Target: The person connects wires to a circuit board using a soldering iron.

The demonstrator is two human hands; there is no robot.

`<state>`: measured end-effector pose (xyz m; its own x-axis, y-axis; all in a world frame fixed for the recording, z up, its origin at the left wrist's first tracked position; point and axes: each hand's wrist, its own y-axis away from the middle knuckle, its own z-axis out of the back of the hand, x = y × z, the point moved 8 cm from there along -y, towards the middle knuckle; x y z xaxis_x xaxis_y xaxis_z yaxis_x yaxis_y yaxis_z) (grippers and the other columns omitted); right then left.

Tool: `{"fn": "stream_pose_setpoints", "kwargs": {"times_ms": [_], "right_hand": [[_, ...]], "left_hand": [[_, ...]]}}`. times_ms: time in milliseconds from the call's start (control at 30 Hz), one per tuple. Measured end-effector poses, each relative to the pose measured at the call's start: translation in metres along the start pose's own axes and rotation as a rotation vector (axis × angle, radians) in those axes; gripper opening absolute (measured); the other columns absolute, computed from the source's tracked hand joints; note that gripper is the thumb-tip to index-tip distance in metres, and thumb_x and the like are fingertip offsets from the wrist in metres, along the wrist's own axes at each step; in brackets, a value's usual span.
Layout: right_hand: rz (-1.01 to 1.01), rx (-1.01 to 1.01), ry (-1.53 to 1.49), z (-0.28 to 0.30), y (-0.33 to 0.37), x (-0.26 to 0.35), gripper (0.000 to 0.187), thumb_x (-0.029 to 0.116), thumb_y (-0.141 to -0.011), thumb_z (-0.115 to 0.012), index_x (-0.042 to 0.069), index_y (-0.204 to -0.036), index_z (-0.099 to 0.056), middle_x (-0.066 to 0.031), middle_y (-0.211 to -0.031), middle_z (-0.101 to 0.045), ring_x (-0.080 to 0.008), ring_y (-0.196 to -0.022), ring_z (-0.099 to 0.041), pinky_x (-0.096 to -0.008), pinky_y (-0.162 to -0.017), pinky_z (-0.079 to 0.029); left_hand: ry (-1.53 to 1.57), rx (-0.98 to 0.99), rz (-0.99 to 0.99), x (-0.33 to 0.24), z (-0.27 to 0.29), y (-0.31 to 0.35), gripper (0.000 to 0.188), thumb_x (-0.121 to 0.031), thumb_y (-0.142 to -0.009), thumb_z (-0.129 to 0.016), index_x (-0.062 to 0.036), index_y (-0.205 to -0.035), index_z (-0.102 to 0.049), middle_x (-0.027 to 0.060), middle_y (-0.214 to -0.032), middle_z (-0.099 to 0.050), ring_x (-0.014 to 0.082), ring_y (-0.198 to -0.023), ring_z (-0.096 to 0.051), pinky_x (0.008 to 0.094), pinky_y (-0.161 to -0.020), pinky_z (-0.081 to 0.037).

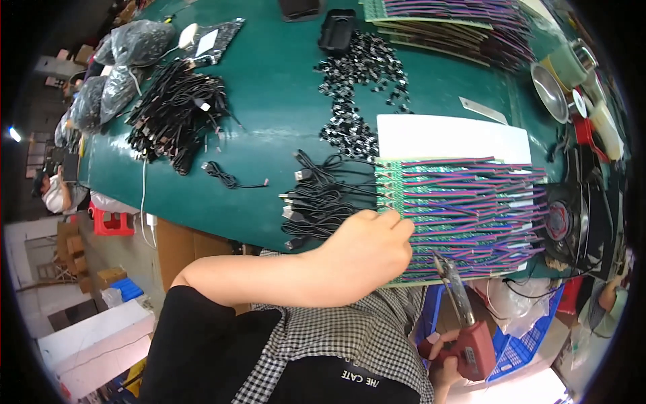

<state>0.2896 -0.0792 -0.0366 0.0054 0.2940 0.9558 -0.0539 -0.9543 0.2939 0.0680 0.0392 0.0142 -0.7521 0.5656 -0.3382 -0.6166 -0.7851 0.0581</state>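
Note:
My left hand [373, 242] rests over the near left edge of a green circuit board panel [389, 182]. Its fingers are curled together and their tips are hidden, so what they pinch does not show. In my right hand [445, 363] is a red soldering gun [474, 350], its metal barrel [459, 296] pointing up at the panel's near edge beside my left fingers. Rows of thin multicoloured wires [471, 209] run rightward from the panel. Black USB cables [323, 209] lie bunched at its left, several reaching its edge.
A white sheet [454, 135] lies under the panel. Farther off are scattered small black-and-silver parts [356, 87], a black tray [337, 31] and another stack of wired panels [457, 27]. At left lie a black cable heap [178, 111] and plastic bags [138, 44]. A metal bowl [550, 93] stands at right.

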Motion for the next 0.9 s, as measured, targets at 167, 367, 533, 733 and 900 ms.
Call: {"fn": "stream_pose_setpoints", "kwargs": {"times_ms": [167, 367, 533, 733, 900], "right_hand": [[0.124, -0.141, -0.07, 0.013, -0.001, -0.012, 0.07, 0.052, -0.075, -0.067, -0.007, -0.105, -0.044, -0.0129, -0.084, -0.052, -0.0136, -0.045, -0.046, -0.0223, -0.039, -0.035], [0.13, -0.11, -0.129, 0.009, -0.004, -0.014, 0.071, 0.048, -0.077, -0.067, -0.007, -0.113, -0.041, -0.0146, -0.088, -0.051, -0.0141, -0.046, -0.046, -0.0222, -0.04, -0.036], [0.122, -0.089, -0.157, 0.004, -0.004, -0.006, 0.071, 0.047, -0.077, -0.068, -0.006, -0.115, -0.04, -0.015, -0.091, -0.052, -0.0147, -0.048, -0.047, -0.0231, -0.042, -0.038], [-0.035, 0.014, -0.207, -0.027, -0.009, 0.011, 0.05, 0.021, -0.07, -0.076, 0.0, -0.109, -0.052, -0.0088, -0.091, -0.057, -0.0159, -0.068, -0.057, -0.0275, -0.061, -0.046], [0.26, 0.355, 0.358, -0.078, -0.04, 0.037, 0.044, 0.011, -0.071, -0.077, 0.005, -0.11, -0.058, -0.0062, -0.098, -0.063, -0.0174, -0.088, -0.06, -0.0301, -0.074, -0.048]], "left_hand": [[0.158, -0.274, 0.237, 0.044, 0.039, 0.036, 0.006, -0.009, -0.075, -0.064, -0.007, -0.078, -0.059, 0.0069, -0.078, -0.055, 0.0256, -0.077, -0.055, 0.0354, -0.064, -0.046], [0.105, -0.321, 0.842, 0.155, 0.026, 0.143, 0.018, -0.009, -0.07, -0.071, -0.0018, -0.085, -0.063, 0.0085, -0.085, -0.058, 0.0269, -0.085, -0.054, 0.0366, -0.076, -0.042], [0.325, -0.333, 0.809, 0.172, 0.012, 0.148, 0.013, -0.008, -0.073, -0.069, -0.002, -0.083, -0.063, 0.0081, -0.082, -0.061, 0.0257, -0.086, -0.055, 0.036, -0.081, -0.041], [0.681, -0.469, 0.476, 0.077, 0.045, 0.1, 0.012, 0.007, -0.074, -0.061, -0.0008, -0.083, -0.063, 0.0071, -0.073, -0.061, 0.0155, -0.065, -0.059, 0.0268, -0.058, -0.047], [1.083, -0.011, 0.327, 0.003, 0.005, 0.045, 0.009, 0.002, -0.075, -0.063, 0.0, -0.083, -0.064, 0.0052, -0.078, -0.061, 0.0124, -0.064, -0.057, 0.0221, -0.055, -0.045]]}}
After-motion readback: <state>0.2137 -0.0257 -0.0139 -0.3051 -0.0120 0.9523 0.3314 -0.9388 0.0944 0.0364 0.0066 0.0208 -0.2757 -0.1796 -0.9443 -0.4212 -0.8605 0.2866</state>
